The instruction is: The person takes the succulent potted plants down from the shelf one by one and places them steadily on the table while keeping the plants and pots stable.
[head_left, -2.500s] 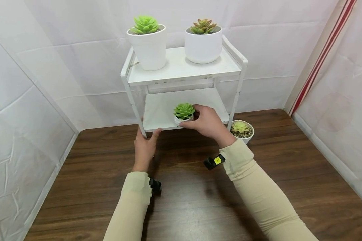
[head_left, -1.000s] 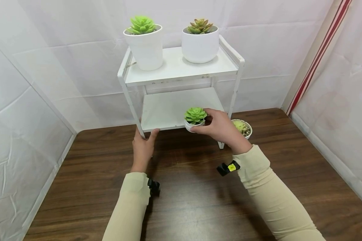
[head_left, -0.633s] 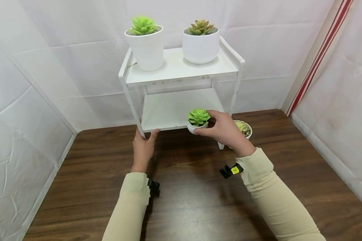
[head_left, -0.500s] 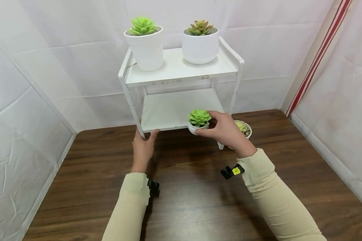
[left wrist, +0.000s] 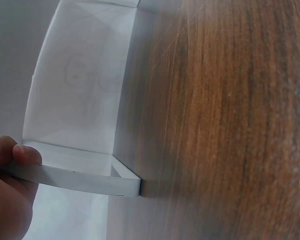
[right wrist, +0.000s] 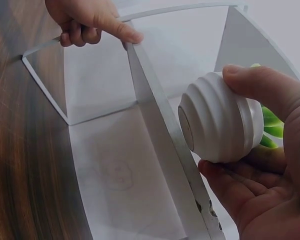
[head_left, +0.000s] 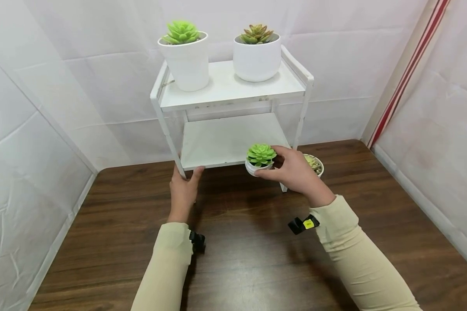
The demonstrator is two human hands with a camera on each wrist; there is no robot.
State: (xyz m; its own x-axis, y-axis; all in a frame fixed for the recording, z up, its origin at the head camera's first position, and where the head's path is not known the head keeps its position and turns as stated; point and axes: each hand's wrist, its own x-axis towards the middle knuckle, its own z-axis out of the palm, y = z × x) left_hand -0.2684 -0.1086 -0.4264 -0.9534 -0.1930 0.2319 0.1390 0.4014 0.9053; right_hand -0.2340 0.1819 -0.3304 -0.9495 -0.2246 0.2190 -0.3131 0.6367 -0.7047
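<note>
In the head view, my right hand [head_left: 295,172] holds a small potted succulent [head_left: 261,156], bright green in a white pot, just in front of the lower tier's front edge. The right wrist view shows thumb and fingers gripping the ribbed white pot [right wrist: 217,120] from both sides, its base clear of the shelf board. My left hand [head_left: 183,188] grips the front left leg of a white two-tier shelf rack [head_left: 227,140], the thumb against the lower board's front edge. In the left wrist view, fingers [left wrist: 26,154] curl round that leg [left wrist: 85,181].
Two larger potted succulents stand on the top tier: a green one in a tapered pot [head_left: 187,65] at left, a reddish one in a round pot [head_left: 257,60] at right. Another pot, with a yellowish succulent [head_left: 315,164], sits on the wooden table [head_left: 237,259], partly behind my right hand.
My right hand has moved the small potted succulent off the lower tier's front edge, rightward and toward me. The left hand keeps its grip on the leg.
</note>
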